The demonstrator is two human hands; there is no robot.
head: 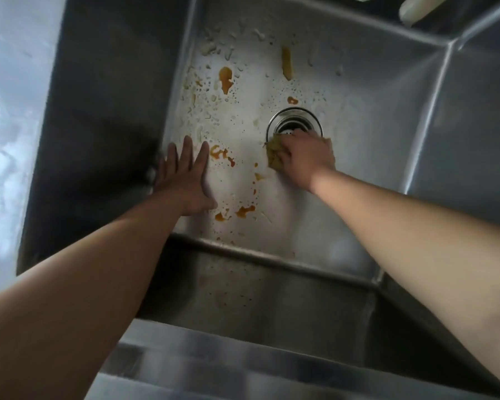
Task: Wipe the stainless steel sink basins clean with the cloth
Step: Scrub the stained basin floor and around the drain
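Down in the basin: the stainless steel sink basin (373, 116) is deep and square-walled, seen from straight above; its floor is wet, beaded with droplets and patches of pale foam.
Contents of the basin: orange-brown stains (225, 79) lie scattered over the floor, the largest toward the far left, a streak (286, 63) on the far side, smaller blots near the front wall.
Drain: the round drain (293, 122) sits right of the floor's centre, its metal ring showing, its near edge covered by the right hand.
Cloth: the yellowish cloth (274, 153) is bunched into a wad on the basin floor, touching the near left edge of the drain; crumpled as it is, it shows no clear long axis or heading.
Right hand: the right hand (306, 158) is curled down around the cloth, pressing it to the floor.
Left hand: the left hand (186, 180) is flat, fingers spread and pointing away, palm against the floor by the left wall, holding nothing.
Far ledge: a pale rounded object (419, 8) lies beyond the back rim, too cropped to identify.
Writing: no readable marks or labels.
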